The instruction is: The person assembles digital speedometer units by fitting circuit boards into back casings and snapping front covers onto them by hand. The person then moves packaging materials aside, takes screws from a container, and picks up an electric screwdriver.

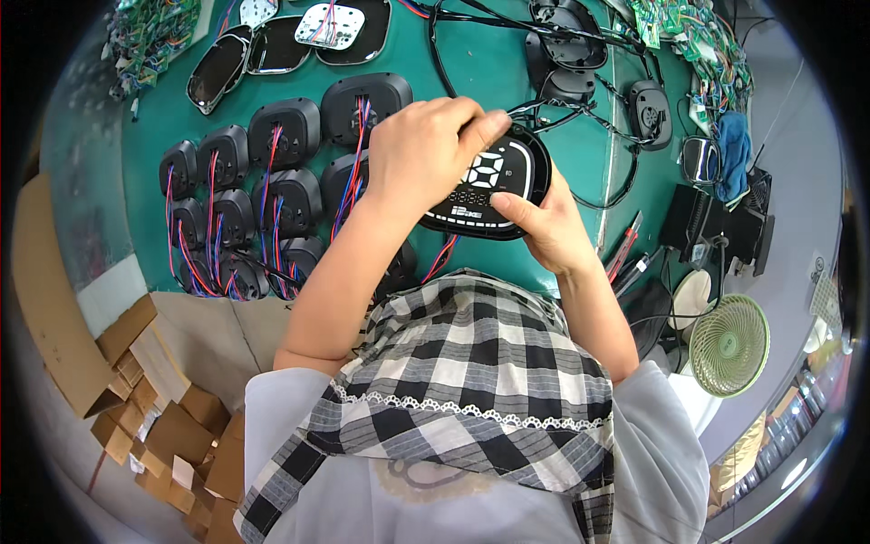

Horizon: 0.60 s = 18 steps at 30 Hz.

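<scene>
Green table (pixel 580 159) with wired housings (pixel 299 122): left hand (pixel 421 145) and right hand (pixel 551 227) grip a display (pixel 485 172).

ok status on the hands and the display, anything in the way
Left hand over upper left of display; right hand holding its right side. Display face up, partly hidden by left hand. Black cables just beyond.

Fisheye head view looked down over checked apron (pixel 471 363), near left hand (pixel 420 150) and right hand (pixel 551 228), facing green worktable (pixel 480 68).
</scene>
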Each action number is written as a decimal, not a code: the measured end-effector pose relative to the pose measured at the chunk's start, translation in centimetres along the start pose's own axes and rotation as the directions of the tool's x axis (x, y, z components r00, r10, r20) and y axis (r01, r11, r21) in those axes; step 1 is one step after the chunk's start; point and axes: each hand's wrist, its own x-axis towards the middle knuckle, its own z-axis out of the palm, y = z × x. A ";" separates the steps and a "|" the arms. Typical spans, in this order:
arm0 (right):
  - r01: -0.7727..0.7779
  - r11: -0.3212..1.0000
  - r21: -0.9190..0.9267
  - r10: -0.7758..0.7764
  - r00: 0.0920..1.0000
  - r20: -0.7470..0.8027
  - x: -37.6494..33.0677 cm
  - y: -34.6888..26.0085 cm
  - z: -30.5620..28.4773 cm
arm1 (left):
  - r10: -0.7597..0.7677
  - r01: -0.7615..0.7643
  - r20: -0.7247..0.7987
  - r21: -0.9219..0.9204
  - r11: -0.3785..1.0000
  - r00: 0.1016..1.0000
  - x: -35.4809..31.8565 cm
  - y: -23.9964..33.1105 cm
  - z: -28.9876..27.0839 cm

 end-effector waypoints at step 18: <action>-0.117 0.980 -0.162 0.105 0.991 -0.084 -0.5 -0.7 -1.9 | 0.387 -0.388 -0.079 0.005 0.922 0.919 1.4 -5.3 1.8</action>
